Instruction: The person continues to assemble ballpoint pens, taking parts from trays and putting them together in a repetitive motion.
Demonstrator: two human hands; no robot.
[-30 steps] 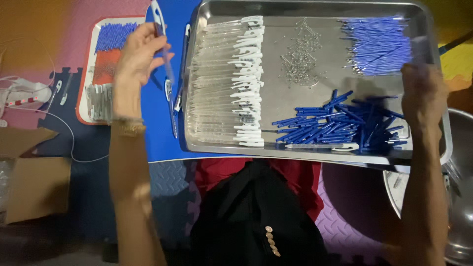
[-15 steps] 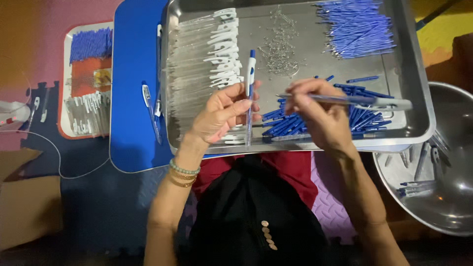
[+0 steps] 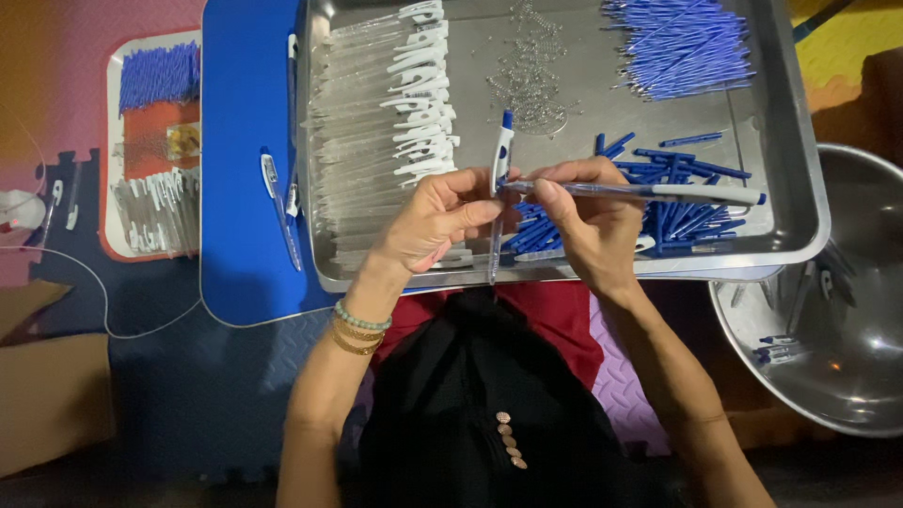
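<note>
Pen barrel (image 3: pixel 497 202), clear with a white clip and blue tip, held upright in the left hand (image 3: pixel 435 221) over the near edge of the steel tray (image 3: pixel 800 160); grip closed on its middle. Right hand (image 3: pixel 591 212) pinches a blue refill (image 3: pixel 649 191) lying level, its left end meeting the barrel. Blue caps (image 3: pixel 677 202) lie heaped just behind the right hand; clear barrels (image 3: pixel 386 122) are stacked at tray left, springs (image 3: pixel 531 71) at far centre. Steel bowl (image 3: pixel 837 320) sits at near right.
</note>
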